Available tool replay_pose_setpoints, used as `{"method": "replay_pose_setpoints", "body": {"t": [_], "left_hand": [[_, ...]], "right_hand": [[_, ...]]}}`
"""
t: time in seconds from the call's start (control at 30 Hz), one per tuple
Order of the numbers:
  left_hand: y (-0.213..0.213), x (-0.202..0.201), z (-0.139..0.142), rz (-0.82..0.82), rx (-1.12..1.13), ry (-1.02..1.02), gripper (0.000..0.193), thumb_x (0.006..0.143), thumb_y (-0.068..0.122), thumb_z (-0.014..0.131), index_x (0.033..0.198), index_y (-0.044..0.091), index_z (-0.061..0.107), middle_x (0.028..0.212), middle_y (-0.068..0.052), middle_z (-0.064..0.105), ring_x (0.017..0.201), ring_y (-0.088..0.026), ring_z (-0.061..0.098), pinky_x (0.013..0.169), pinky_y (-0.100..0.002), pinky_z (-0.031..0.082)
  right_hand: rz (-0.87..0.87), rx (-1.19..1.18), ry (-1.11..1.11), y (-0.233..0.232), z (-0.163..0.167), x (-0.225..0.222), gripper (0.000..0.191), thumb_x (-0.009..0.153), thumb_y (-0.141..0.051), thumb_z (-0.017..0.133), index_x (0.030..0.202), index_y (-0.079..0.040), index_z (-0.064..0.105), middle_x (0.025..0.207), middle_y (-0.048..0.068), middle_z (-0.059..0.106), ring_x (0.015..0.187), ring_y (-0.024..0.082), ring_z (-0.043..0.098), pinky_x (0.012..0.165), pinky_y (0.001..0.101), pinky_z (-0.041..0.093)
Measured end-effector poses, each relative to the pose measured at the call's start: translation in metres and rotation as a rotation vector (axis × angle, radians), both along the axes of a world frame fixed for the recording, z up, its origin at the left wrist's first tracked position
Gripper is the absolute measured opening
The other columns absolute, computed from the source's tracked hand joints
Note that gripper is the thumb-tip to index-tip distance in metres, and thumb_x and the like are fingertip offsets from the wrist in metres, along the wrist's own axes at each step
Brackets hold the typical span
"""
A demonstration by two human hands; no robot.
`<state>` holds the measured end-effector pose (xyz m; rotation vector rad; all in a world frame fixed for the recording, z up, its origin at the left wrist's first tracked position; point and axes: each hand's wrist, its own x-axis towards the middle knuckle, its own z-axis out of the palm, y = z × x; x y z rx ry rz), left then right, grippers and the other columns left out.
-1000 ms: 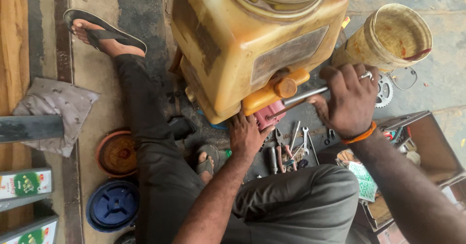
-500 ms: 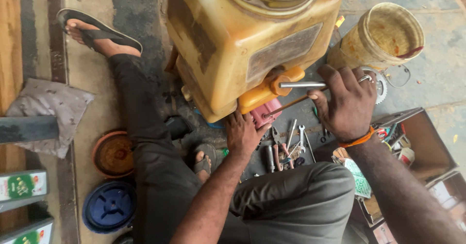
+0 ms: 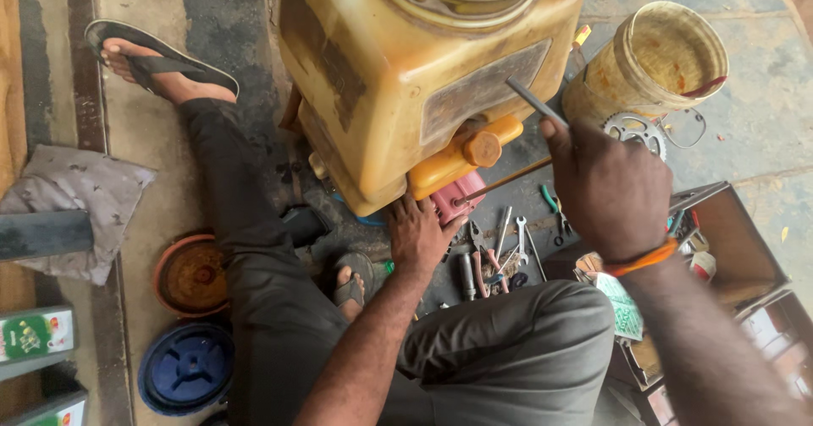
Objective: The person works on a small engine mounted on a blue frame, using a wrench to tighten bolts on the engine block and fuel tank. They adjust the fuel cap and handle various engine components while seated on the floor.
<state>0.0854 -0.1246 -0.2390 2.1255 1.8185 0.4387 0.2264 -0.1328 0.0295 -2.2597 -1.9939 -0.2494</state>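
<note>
The right hand (image 3: 605, 185) was closed around a thin metal rod (image 3: 533, 100) slanting against the yellow tank (image 3: 406, 79), which stood on the floor between the person's legs. The left hand (image 3: 421, 233) lay with fingers spread, seemingly pressing the tank's underside near an orange cap (image 3: 481, 148).

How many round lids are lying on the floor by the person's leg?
2: a brown lid beside the knee, and a blue lid just below it, nearer the camera. Others may be hidden.
</note>
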Motion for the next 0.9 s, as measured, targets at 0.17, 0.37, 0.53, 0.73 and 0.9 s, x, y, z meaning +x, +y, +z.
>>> {"method": "replay_pose_setpoints", "body": {"t": [0.17, 0.37, 0.53, 0.73, 0.9], "left_hand": [[-0.002, -0.001, 0.004, -0.001, -0.019, -0.022, 0.104, 0.08, 0.075, 0.069, 0.142, -0.005, 0.04, 0.143, -0.029, 0.046, 0.132, -0.043, 0.047, 0.109, -0.06, 0.036], [-0.003, -0.002, 0.006, 0.027, 0.109, -0.035, 0.102, 0.077, 0.074, 0.071, 0.138, -0.005, 0.045, 0.142, -0.028, 0.048, 0.128, -0.043, 0.049, 0.106, -0.059, 0.039], [-0.002, 0.0, 0.001, 0.01, -0.024, -0.033, 0.096, 0.082, 0.073, 0.07, 0.137, -0.003, 0.047, 0.137, -0.027, 0.051, 0.13, -0.042, 0.049, 0.11, -0.059, 0.038], [-0.001, 0.0, -0.003, 0.022, 0.104, -0.04, 0.101, 0.078, 0.073, 0.07, 0.136, -0.005, 0.046, 0.14, -0.029, 0.049, 0.128, -0.044, 0.048, 0.107, -0.059, 0.038], [-0.003, 0.001, -0.003, 0.041, 0.111, -0.031, 0.1, 0.078, 0.074, 0.07, 0.137, -0.003, 0.045, 0.144, -0.027, 0.047, 0.131, -0.043, 0.047, 0.107, -0.06, 0.038]], "right_hand": [[0.014, -0.598, 0.33, 0.027, 0.027, 0.022, 0.043, 0.109, -0.046, 0.046, 0.113, -0.016, 0.077, 0.08, 0.018, 0.075, 0.079, 0.03, 0.075, 0.078, 0.0452, 0.056], [0.381, -0.709, 0.929, 0.045, 0.013, 0.047, 0.049, 0.105, -0.037, 0.049, 0.09, 0.001, 0.075, 0.099, 0.01, 0.082, 0.112, 0.022, 0.074, 0.105, 0.0378, 0.05], [0.398, -0.704, 0.982, 0.041, -0.002, 0.059, 0.037, 0.103, -0.032, 0.053, 0.099, -0.001, 0.073, 0.093, 0.009, 0.076, 0.091, 0.019, 0.069, 0.086, 0.0382, 0.055], [0.416, -0.721, 1.008, 0.05, -0.001, 0.051, 0.029, 0.104, -0.025, 0.052, 0.106, -0.001, 0.068, 0.089, 0.009, 0.071, 0.081, 0.017, 0.064, 0.079, 0.0333, 0.053], [0.309, -0.611, 1.034, 0.045, -0.003, 0.04, 0.027, 0.103, -0.023, 0.052, 0.106, 0.0, 0.066, 0.093, 0.007, 0.073, 0.078, 0.017, 0.063, 0.073, 0.0336, 0.053]]}}
